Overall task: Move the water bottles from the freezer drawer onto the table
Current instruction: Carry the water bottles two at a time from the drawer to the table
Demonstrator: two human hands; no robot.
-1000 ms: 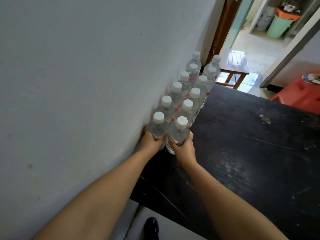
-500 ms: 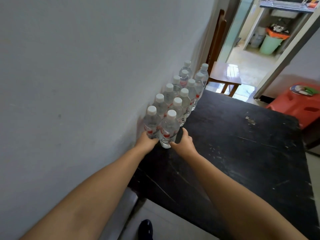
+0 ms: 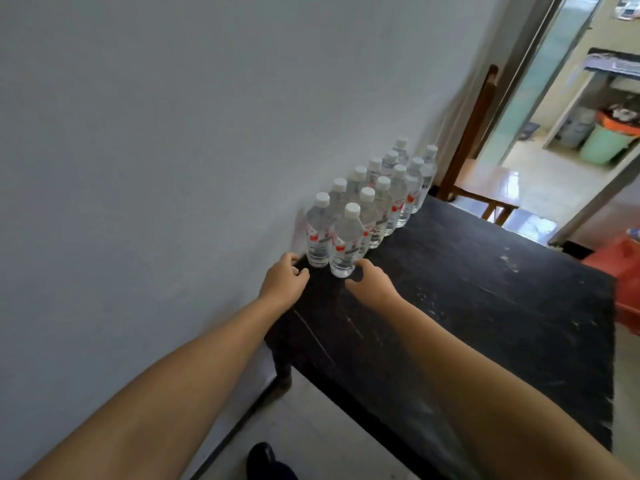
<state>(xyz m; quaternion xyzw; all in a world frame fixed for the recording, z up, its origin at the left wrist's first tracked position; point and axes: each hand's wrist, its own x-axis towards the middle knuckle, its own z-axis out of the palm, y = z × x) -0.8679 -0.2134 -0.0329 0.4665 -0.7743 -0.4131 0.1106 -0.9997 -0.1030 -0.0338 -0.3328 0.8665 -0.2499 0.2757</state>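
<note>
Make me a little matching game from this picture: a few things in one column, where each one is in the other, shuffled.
Things:
1. water bottles
2. wooden chair
3. green bin
4. shoe

Places:
A. in the room past the doorway
B. on the floor beside the table's near edge
C. in two rows on the black table, along the wall
D. beyond the table's far end

Pairs: 1-C, 2-D, 3-A, 4-B

Grey wall on left. Wooden chair past far end, by open doorway. Green bin with orange rim in next room. Red plastic item at right edge. Dark shoe on floor.
</note>
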